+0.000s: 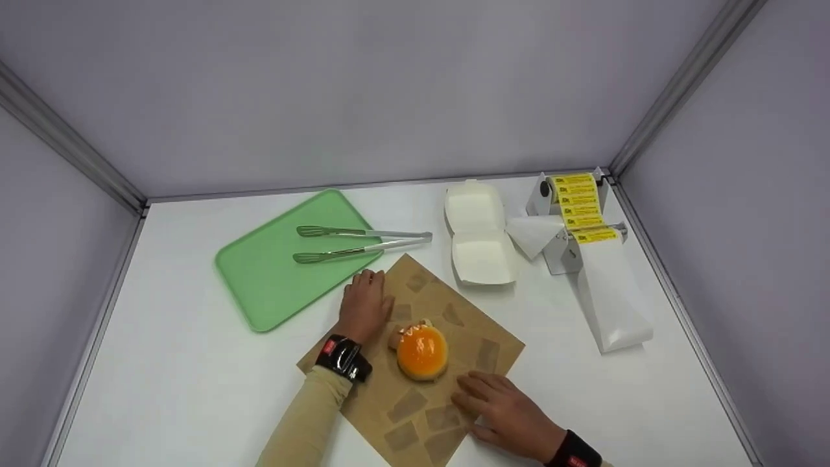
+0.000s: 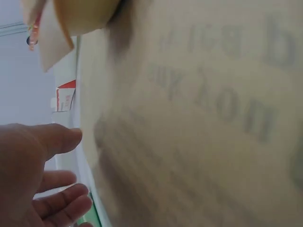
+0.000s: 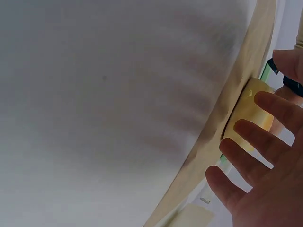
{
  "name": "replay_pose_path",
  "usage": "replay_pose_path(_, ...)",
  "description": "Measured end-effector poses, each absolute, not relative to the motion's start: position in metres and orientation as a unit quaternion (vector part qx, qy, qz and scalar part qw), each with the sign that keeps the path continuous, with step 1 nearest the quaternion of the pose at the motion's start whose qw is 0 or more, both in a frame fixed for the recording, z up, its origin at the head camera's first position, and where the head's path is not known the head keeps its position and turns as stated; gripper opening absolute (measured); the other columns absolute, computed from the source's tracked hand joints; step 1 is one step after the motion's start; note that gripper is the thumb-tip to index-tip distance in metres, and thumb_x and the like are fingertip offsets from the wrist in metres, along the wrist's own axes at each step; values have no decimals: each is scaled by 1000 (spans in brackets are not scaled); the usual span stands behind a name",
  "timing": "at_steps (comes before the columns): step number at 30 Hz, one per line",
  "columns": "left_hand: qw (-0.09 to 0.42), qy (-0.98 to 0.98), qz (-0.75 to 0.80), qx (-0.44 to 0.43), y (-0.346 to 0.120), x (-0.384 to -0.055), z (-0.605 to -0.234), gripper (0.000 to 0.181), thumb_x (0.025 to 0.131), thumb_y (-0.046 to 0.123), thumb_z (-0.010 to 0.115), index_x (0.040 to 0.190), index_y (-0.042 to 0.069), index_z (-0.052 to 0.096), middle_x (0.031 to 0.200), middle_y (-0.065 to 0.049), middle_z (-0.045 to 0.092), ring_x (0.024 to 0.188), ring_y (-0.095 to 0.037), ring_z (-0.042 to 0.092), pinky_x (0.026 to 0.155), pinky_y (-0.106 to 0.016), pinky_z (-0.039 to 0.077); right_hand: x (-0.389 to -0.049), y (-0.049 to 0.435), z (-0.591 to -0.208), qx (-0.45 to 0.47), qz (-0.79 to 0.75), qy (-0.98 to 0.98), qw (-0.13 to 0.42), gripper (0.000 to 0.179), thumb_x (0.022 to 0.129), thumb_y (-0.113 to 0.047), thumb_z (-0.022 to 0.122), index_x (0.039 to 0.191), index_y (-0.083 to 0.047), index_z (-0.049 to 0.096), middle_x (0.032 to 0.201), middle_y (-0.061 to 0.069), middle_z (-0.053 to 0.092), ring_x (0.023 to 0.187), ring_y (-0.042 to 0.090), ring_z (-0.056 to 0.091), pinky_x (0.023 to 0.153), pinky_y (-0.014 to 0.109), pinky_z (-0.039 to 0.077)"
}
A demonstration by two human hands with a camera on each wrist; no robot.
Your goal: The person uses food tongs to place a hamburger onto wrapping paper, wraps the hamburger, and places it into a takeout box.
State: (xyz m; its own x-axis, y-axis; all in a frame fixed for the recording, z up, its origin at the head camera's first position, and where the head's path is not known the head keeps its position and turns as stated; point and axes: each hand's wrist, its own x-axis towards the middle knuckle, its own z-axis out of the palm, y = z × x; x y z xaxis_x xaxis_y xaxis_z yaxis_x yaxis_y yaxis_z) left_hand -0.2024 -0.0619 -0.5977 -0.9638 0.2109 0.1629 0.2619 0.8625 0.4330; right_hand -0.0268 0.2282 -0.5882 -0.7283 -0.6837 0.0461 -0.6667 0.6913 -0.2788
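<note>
A round bun with a glossy orange top (image 1: 422, 352) is set near the middle of a square sheet of brown paper (image 1: 470, 324), with pieces of filling seen jutting from its upper-left side. The sheet is laid cornerwise on a white tabletop (image 1: 175, 363), and grey lettering on it is shown by the left wrist view. The bare left hand (image 1: 364, 305) is placed at the sheet's upper-left edge, its fingers loosely extended and nothing grasped. The bare right hand (image 1: 512, 415) is held at the lower-right edge, its fingers spread and likewise released; whether the paper is pressed by either hand cannot be told. A black band (image 1: 342, 357) is worn on the left wrist, next to a beige sleeve (image 1: 305, 415). Beyond the left hand, a flat green rectangular tray (image 1: 272, 285) is angled on the table, with spread metal tongs (image 1: 347, 231) laid across it, their joined end extended past its right edge. Behind the sheet, a white hinged clamshell box (image 1: 480, 233) is left unfolded. To its right, a grey metal label dispenser (image 1: 563, 255) is threaded with a strip of yellow labels (image 1: 580, 204), from which white backing (image 1: 613, 305) is trailed forward.
</note>
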Motion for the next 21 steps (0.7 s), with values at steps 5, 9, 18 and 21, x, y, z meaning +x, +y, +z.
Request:
replay_pose_path(5,58,-961,-256,-87,-55,-212,-603,53,92,26,74,133,-3,57,128,-22,58,123,-37,53,101,-52,46,-26,230,-592,-369,-120,920,53,51,95,-42,69,142,-24,61,150,5,54,140,30,49,106,53,50)
replay_pose_path(9,68,-957,-273,-69,-51,-219,-606,48,89,26,78,124,-1,60,122,-20,58,116,-36,54,97,-51,47,-26,229,-593,-371,-122,920,38,47,95,-39,69,138,-23,64,148,5,57,138,29,51,106,52,50)
replay_pose_path(18,56,-964,-257,-34,-43,-226,-607,37,89,32,78,106,5,59,109,-14,56,109,-32,53,94,-47,44,-27,225,-596,-373,-131,919,-2,37,97,-37,68,130,-23,70,139,3,64,131,26,58,105,48,52)
replay_pose_path(21,62,-962,-264,-37,-42,-226,-605,33,88,29,78,102,5,60,108,-16,57,107,-34,53,93,-49,45,-28,224,-597,-372,-136,918,-17,34,96,-36,69,127,-22,72,136,3,66,129,25,60,105,46,53)
